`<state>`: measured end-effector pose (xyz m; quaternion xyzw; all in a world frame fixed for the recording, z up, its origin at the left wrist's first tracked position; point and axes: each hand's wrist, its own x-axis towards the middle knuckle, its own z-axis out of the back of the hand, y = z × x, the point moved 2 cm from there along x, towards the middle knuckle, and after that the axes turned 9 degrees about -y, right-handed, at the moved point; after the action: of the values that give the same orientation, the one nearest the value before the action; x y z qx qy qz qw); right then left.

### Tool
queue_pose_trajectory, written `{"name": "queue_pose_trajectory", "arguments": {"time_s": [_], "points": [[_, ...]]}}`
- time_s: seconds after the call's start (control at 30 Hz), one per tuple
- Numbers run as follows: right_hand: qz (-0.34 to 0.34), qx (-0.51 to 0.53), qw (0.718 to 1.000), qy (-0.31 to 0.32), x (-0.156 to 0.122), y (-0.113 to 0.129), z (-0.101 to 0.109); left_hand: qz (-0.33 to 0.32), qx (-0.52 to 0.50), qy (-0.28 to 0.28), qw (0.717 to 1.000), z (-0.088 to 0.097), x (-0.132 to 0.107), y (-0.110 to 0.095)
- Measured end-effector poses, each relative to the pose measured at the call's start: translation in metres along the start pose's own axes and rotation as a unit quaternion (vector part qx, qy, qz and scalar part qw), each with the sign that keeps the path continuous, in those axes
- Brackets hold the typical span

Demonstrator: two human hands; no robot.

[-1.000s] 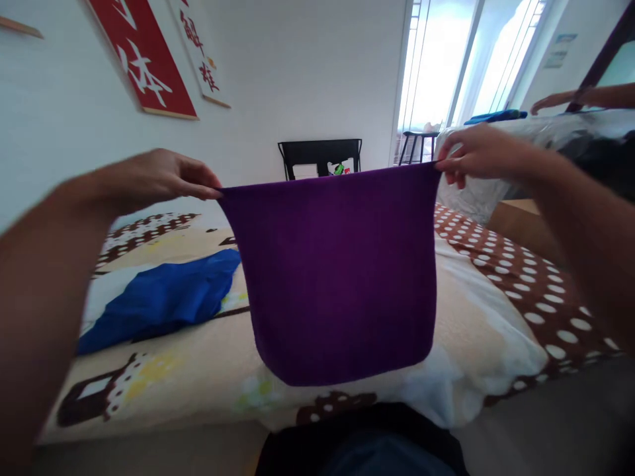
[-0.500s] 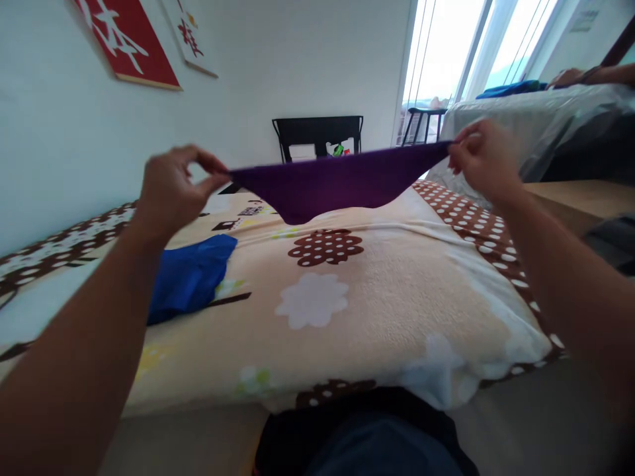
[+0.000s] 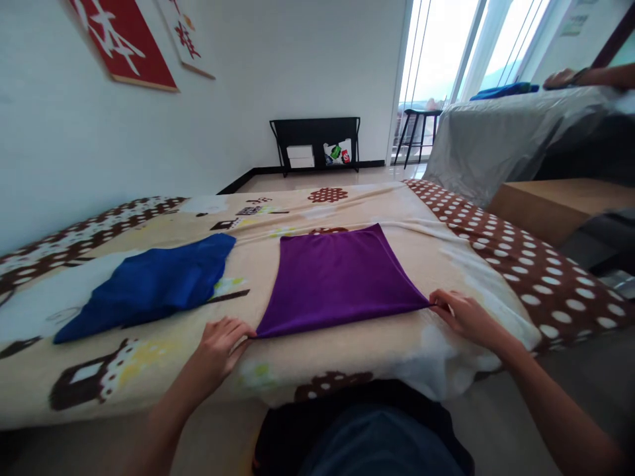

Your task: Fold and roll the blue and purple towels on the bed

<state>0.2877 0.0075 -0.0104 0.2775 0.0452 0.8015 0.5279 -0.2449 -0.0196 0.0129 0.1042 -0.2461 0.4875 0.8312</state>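
A purple cloth point(image 3: 337, 277) lies spread out on the patterned blanket point(image 3: 426, 251), its near edge pulled taut between my hands. My left hand point(image 3: 224, 347) pinches the near left corner. At the near right corner, the thumb and fingers of my right hand point(image 3: 459, 316) are closed on the fabric. To the left of it, apart from the purple piece, rests a blue cloth point(image 3: 159, 281), slightly wrinkled and lying flat on the same blanket.
Beyond the bed stand a black rack point(image 3: 315, 139) and a dark stool point(image 3: 417, 132). At the right, a cardboard box point(image 3: 550, 205) sits below a plastic-covered surface point(image 3: 501, 125), where another person's hand point(image 3: 560, 79) is near a blue cloth point(image 3: 503, 91). Red wall hanging point(image 3: 124, 46) at left.
Both my hands have come down and toward me with the purple cloth. It hung in the air before and now lies on the blanket, its corners still held.
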Motion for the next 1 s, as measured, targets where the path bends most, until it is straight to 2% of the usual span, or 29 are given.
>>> {"name": "queue_pose_trajectory", "arguments": {"time_s": [0.2, 0.37, 0.47, 0.57, 0.67, 0.7, 0.77, 0.83, 0.9, 1.0], "points": [[0.04, -0.044, 0.998, 0.021, -0.03, 0.009, 0.006, -0.048, 0.028, -0.005, 0.998, 0.009, -0.014, -0.014], [0.054, -0.063, 0.997, 0.005, -0.048, 0.007, -0.007, -0.029, 0.028, 0.017, 0.999, -0.002, -0.028, -0.017], [0.046, -0.059, 0.997, 0.01, -0.051, 0.005, -0.007, -0.012, 0.015, 0.033, 0.999, 0.0, -0.03, -0.015], [0.03, -0.045, 0.998, 0.015, -0.044, 0.011, 0.003, -0.002, -0.016, 0.024, 1.0, 0.015, -0.021, -0.02], [0.001, -0.035, 0.997, -0.065, -0.017, 0.037, 0.005, 0.042, -0.07, -0.052, 0.995, 0.024, 0.009, -0.04], [-0.01, -0.037, 0.994, -0.1, -0.004, 0.05, 0.0, 0.063, -0.087, -0.079, 0.991, 0.021, 0.024, -0.051], [-0.021, -0.051, 0.988, -0.142, 0.025, 0.083, -0.021, 0.095, -0.108, -0.1, 0.985, 0.001, 0.057, -0.077], [-0.007, -0.064, 0.989, -0.13, 0.052, 0.117, -0.05, 0.1, -0.105, -0.066, 0.987, -0.031, 0.089, -0.104], [0.009, -0.07, 0.993, -0.098, 0.071, 0.144, -0.08, 0.1, -0.086, -0.012, 0.991, -0.063, 0.11, -0.127], [0.011, -0.075, 0.996, -0.049, 0.082, 0.161, -0.11, 0.105, -0.049, 0.058, 0.992, -0.097, 0.118, -0.146]]}}
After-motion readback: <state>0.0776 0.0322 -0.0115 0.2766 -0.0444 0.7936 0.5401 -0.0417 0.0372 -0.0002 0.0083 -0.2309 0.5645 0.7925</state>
